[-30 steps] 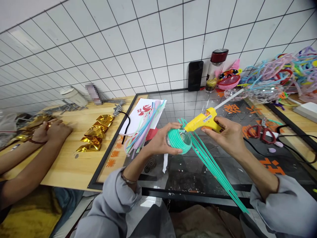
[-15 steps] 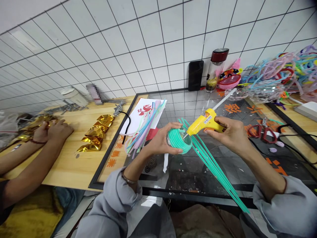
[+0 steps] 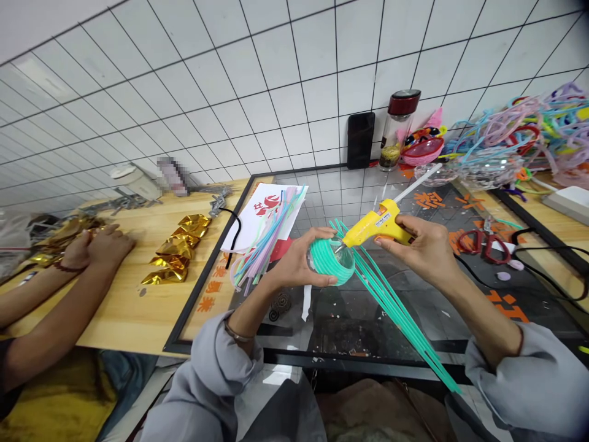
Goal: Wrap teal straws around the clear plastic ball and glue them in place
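Note:
My left hand [image 3: 301, 261] is wrapped round a clear rounded cup [image 3: 332, 264] with turquoise pipe cleaner coiled about its outside. In my right hand [image 3: 423, 245] is a yellow hot glue gun [image 3: 375, 226], a long white glue stick [image 3: 418, 183] poking out of its back. The gun's metal nozzle meets the cup near its upper rim; whether glue is coming out is too small to tell. Several loose turquoise pipe cleaners [image 3: 398, 313] lie beneath the gun, slanting from behind the cup toward the table's front edge.
Pastel pipe cleaners [image 3: 267, 236] rest on white paper [image 3: 239, 221] at left. Red-handled scissors [image 3: 485, 245] and a black cord [image 3: 478, 279] lie at right. A phone [image 3: 361, 140] and glass bottle [image 3: 394, 132] stand by the wall. Another person's hands [image 3: 99, 248] are near gold foil [image 3: 177, 248].
The glue gun's nozzle has shifted slightly left and up along the cup's rim. Both hands keep their hold, and the view has moved a little.

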### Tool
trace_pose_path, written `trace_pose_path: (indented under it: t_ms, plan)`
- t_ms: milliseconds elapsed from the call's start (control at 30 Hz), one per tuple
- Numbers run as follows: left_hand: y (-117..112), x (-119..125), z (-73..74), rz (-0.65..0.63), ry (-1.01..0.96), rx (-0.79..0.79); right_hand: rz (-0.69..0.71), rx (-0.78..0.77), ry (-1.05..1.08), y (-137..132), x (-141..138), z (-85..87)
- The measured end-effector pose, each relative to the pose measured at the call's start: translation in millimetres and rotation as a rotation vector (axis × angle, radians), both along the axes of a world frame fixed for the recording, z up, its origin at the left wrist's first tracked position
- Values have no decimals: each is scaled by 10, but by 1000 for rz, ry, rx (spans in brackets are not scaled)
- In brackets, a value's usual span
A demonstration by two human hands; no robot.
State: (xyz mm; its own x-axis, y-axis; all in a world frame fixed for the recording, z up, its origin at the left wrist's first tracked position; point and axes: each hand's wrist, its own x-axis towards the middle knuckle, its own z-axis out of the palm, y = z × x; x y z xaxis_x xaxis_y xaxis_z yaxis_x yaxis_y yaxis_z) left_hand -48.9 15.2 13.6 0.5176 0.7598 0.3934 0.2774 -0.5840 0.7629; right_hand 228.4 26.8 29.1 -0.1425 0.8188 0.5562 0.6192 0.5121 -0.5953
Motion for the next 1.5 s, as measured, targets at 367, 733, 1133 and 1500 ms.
trace_pose_path:
  t_ms: [367,733,1133,1500]
  plan:
    - [14,-1,-24,-11,-14,17,-14,-36,-3,15,-18,-15]
    - [-11,11,10,-4,-2,-6,-81,32,-2,-3,-54,-27]
    - [-6,8,4,-3,-7,-28,-50,47,2,-29,-54,-6]
    - [-5,5,6,-4,11,1,-14,41,-9,-27,-4,19]
